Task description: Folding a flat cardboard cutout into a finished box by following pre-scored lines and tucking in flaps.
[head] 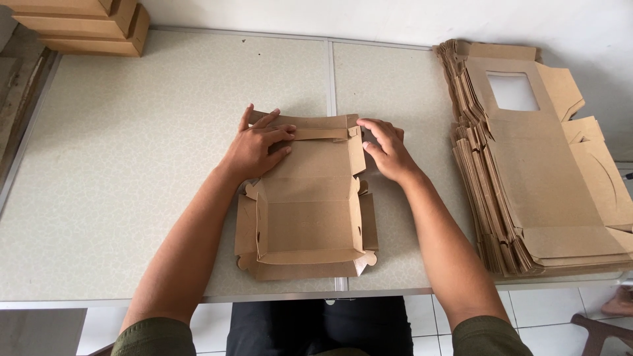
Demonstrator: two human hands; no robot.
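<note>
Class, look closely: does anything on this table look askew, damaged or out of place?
Nothing looks damaged. The stack of flat cardboard sheets at the table's right edge is fanned unevenly. Both hands, left and right, press the half-folded box.

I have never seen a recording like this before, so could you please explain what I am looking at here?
There is no machine: a person wears a camera on the head, so the single picture looks down along their own arms. Both bare hands rest on a brown cardboard box that is half folded on a pale table. The left hand presses flat on the far flap; the right hand touches the flap's right corner with its fingers. To the right lies a pile of flat box blanks, the top one with a window cut-out. At the far left corner sits a stack of finished boxes.
</note>
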